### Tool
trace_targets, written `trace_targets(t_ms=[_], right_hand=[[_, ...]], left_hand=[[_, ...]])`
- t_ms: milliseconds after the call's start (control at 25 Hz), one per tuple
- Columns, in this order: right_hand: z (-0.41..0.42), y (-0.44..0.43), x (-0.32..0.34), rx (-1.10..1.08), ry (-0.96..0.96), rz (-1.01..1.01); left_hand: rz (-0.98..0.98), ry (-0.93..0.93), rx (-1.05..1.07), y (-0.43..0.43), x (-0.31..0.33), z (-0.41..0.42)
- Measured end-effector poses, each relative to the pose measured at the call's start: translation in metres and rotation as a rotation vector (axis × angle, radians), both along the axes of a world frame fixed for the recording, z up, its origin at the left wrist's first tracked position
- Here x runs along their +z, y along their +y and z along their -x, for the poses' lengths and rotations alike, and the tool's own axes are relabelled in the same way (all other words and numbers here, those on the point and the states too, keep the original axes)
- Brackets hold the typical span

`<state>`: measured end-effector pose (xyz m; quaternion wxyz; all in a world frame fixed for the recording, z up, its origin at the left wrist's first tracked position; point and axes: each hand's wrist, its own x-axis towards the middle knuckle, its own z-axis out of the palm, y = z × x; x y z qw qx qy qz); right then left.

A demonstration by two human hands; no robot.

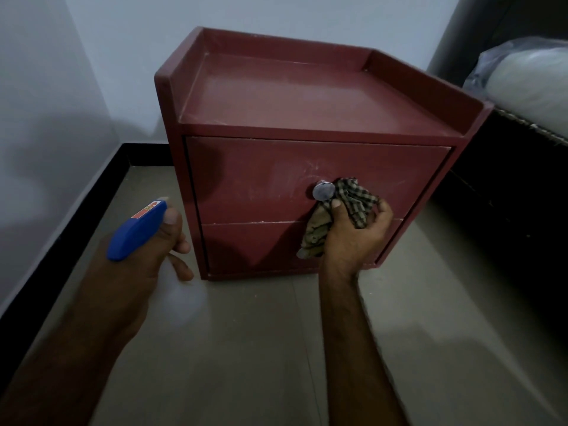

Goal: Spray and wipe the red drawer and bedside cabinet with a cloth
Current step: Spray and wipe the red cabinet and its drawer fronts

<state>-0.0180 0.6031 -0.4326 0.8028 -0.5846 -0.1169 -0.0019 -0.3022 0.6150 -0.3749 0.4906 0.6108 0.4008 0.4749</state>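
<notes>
A red bedside cabinet [307, 96] stands on the floor against the wall, its raised-edge top dusty. Its upper red drawer [261, 179] is closed and has a round silver knob [323, 190]. My right hand [356, 232] grips a checked cloth [353, 198] bunched against the drawer front, just right of and below the knob. My left hand [147, 259] holds a spray bottle with a blue trigger head [138, 230], nozzle pointing up and right toward the cabinet's left side. The bottle's body is hidden behind my hand.
A bed with a dark frame [516, 186] and a plastic-wrapped mattress [528, 78] stands close on the cabinet's right. A white wall with black skirting [76, 204] runs along the left. Beige floor tiles [246, 348] lie in front.
</notes>
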Motion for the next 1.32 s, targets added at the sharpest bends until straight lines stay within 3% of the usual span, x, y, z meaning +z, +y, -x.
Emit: trace_targets(t_ms=[200, 320, 560, 760, 1120, 1320], right_hand=[[0.018, 0.007, 0.001, 0.142, 0.415, -0.29], [0.011, 0.0, 0.002, 0.197, 0.457, -0.314], [-0.005, -0.03, -0.009, 0.132, 0.515, -0.347], [-0.003, -0.032, 0.01, 0.191, 0.281, -0.282], [0.05, -0.026, -0.027, 0.046, -0.317, 0.298], [0.059, -0.013, -0.015, 0.064, -0.436, 0.351]], left_hand=[[0.022, -0.021, -0.003, -0.003, 0.006, -0.005], [0.034, -0.048, -0.015, -0.004, 0.007, -0.01], [-0.007, 0.08, -0.149, -0.011, 0.003, -0.041], [0.05, 0.028, -0.205, -0.017, 0.007, -0.075], [0.056, 0.045, -0.159, -0.005, -0.008, -0.084], [0.048, 0.056, -0.136, 0.002, -0.014, -0.082]])
